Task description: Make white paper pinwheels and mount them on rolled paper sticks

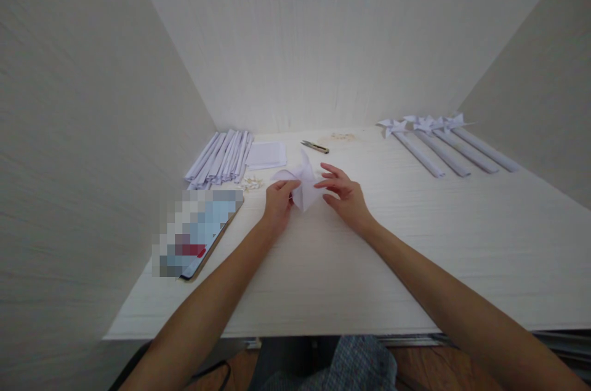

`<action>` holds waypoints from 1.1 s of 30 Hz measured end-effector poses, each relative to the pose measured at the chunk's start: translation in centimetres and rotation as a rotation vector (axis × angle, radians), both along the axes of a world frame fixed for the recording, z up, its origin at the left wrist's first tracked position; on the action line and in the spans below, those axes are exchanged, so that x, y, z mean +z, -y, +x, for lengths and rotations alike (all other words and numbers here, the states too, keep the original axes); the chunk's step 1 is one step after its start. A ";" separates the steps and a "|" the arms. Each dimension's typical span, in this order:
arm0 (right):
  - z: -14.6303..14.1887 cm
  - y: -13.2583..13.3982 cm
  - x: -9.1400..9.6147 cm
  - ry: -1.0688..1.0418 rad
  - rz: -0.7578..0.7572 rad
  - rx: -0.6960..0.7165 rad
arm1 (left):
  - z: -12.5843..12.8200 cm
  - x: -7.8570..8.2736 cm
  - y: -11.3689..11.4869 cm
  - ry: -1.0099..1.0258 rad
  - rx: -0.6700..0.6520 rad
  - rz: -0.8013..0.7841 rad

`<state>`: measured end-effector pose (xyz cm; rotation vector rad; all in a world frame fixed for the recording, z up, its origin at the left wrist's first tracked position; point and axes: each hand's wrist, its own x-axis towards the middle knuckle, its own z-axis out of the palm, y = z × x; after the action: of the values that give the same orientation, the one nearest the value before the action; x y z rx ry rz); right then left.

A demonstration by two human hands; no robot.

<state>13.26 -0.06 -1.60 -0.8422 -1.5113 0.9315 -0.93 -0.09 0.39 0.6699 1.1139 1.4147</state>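
A white paper pinwheel (305, 188) is held a little above the table, its folded blades pointing several ways. My left hand (278, 201) pinches it near the centre, thumb on top and the other fingers mostly hidden behind the paper. At the pinwheel's right side is my right hand (342, 194), fingers spread and the tips at or very near a blade; whether they touch it I cannot tell. Just left of the pinwheel lies a small heap of thin pale bits (252, 183). Beyond it rest small scissors-like snips (315, 146).
Rolled paper sticks (221, 157) are piled at the left, beside a stack of white paper squares (266, 154). Several finished pinwheels on sticks (425, 145) lie at the back right. A phone (207, 237), partly blurred, is at the left edge. Walls enclose the white table (415, 243).
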 end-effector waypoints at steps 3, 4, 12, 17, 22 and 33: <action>-0.5 0.3 -0.1 0.116 0.087 -0.047 | 0.2 0.2 0.1 0.017 -0.012 0.017; -0.7 0.3 0.0 0.121 0.096 -0.067 | 0.2 0.2 0.2 0.017 -0.014 0.026; -0.7 -0.3 -0.2 0.036 -0.015 -0.137 | 0.7 -0.3 0.4 -0.057 -0.062 0.067; -0.7 -0.3 -0.3 0.020 -0.038 -0.137 | 0.8 -0.5 0.4 -0.096 -0.072 0.074; -0.8 -0.1 -0.2 0.038 -0.075 -0.190 | 0.8 -0.8 0.3 -0.145 -0.050 0.075; -1.0 -0.1 -0.1 0.073 -0.097 -0.207 | 0.8 -0.7 0.5 -0.232 -0.068 0.079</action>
<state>12.31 0.08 -1.70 -1.0911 -1.4184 0.8336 -0.12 -0.62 -0.31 0.9388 1.2073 1.3526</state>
